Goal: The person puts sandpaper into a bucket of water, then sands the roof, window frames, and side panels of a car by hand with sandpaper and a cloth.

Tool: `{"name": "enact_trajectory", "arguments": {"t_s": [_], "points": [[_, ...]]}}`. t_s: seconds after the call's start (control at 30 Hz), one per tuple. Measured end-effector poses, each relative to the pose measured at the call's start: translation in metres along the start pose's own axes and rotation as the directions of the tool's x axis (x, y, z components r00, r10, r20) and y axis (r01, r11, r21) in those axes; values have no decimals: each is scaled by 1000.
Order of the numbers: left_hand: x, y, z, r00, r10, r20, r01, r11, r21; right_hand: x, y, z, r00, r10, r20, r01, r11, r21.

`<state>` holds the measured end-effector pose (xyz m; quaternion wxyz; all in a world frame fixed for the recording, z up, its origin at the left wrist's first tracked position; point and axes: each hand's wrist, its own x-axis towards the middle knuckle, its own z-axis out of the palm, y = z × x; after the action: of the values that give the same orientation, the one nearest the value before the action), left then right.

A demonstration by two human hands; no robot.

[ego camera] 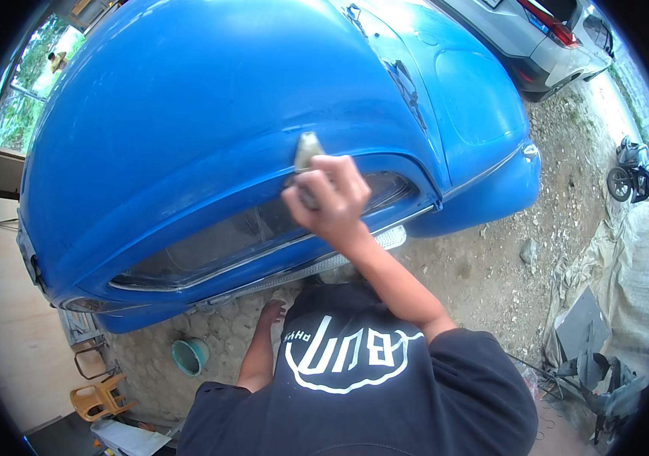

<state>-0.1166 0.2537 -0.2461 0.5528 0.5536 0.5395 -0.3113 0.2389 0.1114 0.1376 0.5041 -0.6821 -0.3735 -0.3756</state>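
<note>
My right hand (333,196) is raised to the roof edge of a blue rounded car (199,102), just above its side window (233,228). Pinched in its fingers is a pale, thin folded piece (308,149), blurred, perhaps cloth or sandpaper; its tip lies against the blue paint. Something greyish also shows under the fingers, too blurred to name. Low at my side hangs my left hand (274,312), with its fingers loosely apart and nothing visible in it. It is below the car's running board (324,265) in the picture, apart from the bodywork.
A green bucket (190,357) stands on the ground at left, near an orange-brown plastic stool (101,397). Wipers (407,94) lie at the windscreen. Beyond are a silver car (529,45) and a motorcycle (632,170). Dark scrap parts (598,370) lie at right; a person (57,60) is far off.
</note>
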Motion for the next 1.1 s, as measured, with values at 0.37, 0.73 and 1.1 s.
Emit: {"name": "enact_trajectory", "arguments": {"t_s": [0.37, 0.73, 1.1], "points": [[-46, -20, 49, 961, 131, -243, -155, 984, -83, -18, 52, -41, 964, 251, -89, -259, 963, -81], [-79, -135, 109, 977, -211, 4, 205, 944, -260, -16, 11, -9, 966, -225, 129, 229, 973, -16], [-34, -172, 61, 991, -124, -52, 91, 905, -415, 10, -108, 117, 707, -688, 162, 621, 714, 324]]}}
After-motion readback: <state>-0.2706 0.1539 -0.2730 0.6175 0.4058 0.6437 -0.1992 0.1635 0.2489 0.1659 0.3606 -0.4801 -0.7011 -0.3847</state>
